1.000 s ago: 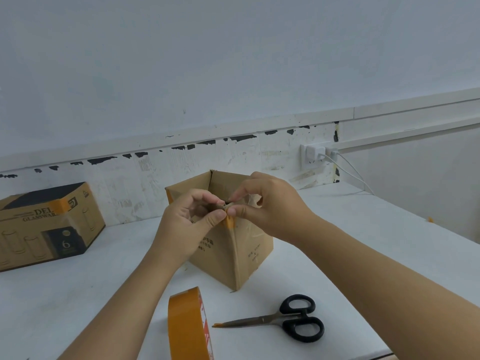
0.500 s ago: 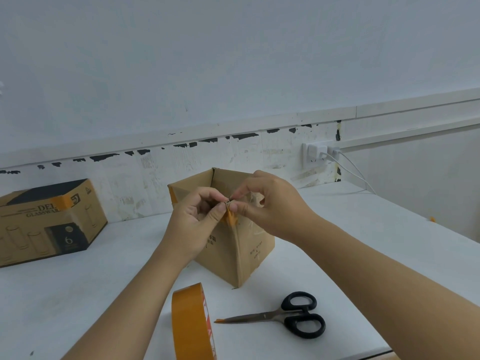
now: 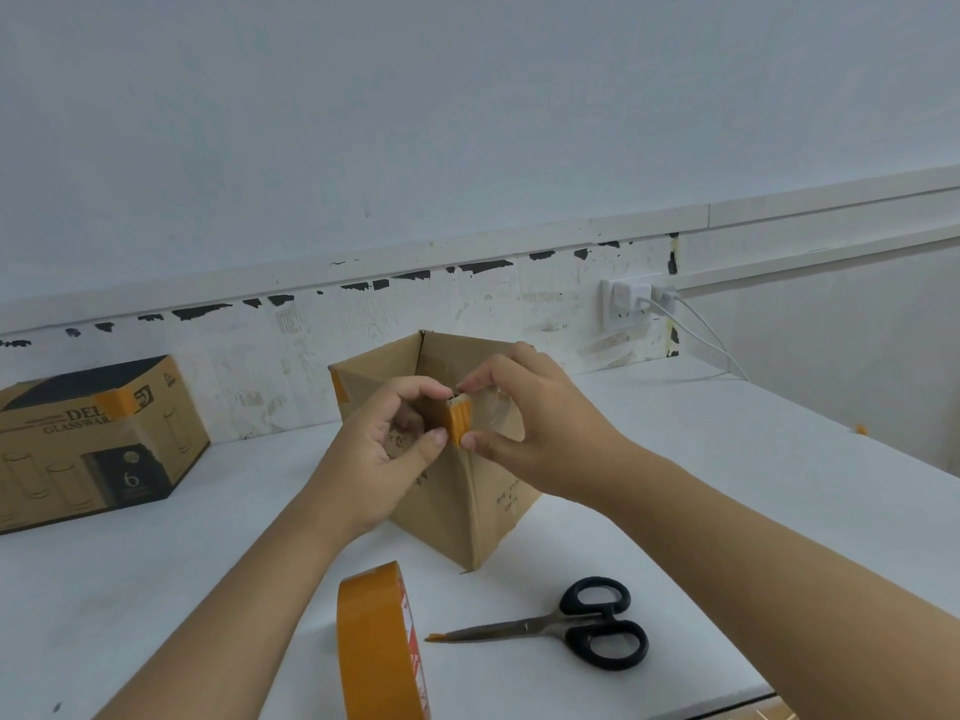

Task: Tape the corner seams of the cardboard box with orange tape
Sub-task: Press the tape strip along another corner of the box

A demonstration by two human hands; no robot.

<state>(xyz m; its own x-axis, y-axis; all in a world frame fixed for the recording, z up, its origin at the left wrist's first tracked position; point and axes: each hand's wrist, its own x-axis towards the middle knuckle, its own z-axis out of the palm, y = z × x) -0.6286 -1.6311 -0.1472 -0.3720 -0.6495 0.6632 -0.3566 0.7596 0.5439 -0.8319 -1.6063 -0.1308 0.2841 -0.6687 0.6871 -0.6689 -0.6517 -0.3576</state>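
A: Where is the box for you?

B: I see the cardboard box (image 3: pixel 457 491) standing open on the white table (image 3: pixel 727 459), one corner turned toward me. A short strip of orange tape (image 3: pixel 460 420) is folded over the top of this near corner.

A: And the hands?

B: Both forearms reach in from below and meet at that corner. My left hand (image 3: pixel 384 449) is curled, thumb and forefinger pinching the left side of the strip. My right hand (image 3: pixel 524 428) pinches the right side; its thumb is at the lower end of the strip.

A: Tools?

B: The tape roll (image 3: pixel 382 646) stands on edge near me. The scissors (image 3: pixel 566 623) lie closed beside it, apart from the box.
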